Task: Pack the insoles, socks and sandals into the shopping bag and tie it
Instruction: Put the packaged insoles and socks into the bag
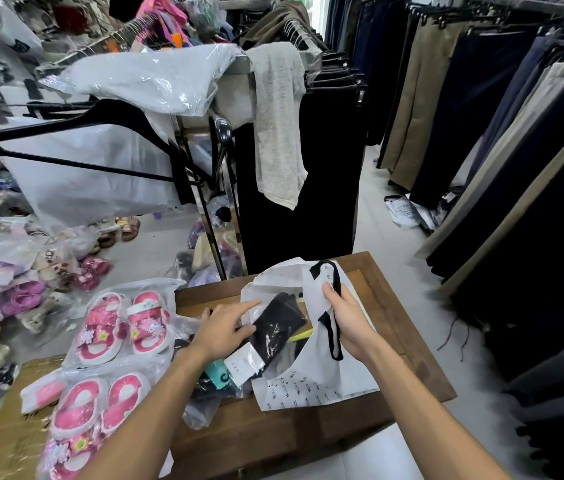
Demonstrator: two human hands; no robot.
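Note:
A white shopping bag (311,379) with black handles lies on the wooden table (394,306). My right hand (348,322) grips its upper edge and handle and holds the mouth apart. My left hand (226,329) holds a clear packet of black socks (278,329), which sits halfway inside the bag's mouth. Something yellow-green shows inside the bag beside the packet. Two pairs of pink sandals in clear plastic lie to the left, one pair (122,325) farther away and one pair (96,410) closer to me. More packets, one teal (216,374), lie under my left wrist.
A clothes rack with a grey garment (278,123) and plastic-wrapped items stands behind the table. Dark trousers hang along the right aisle. Bagged shoes are piled on the floor at the left (20,292). A cardboard box (6,441) sits under the closer sandals.

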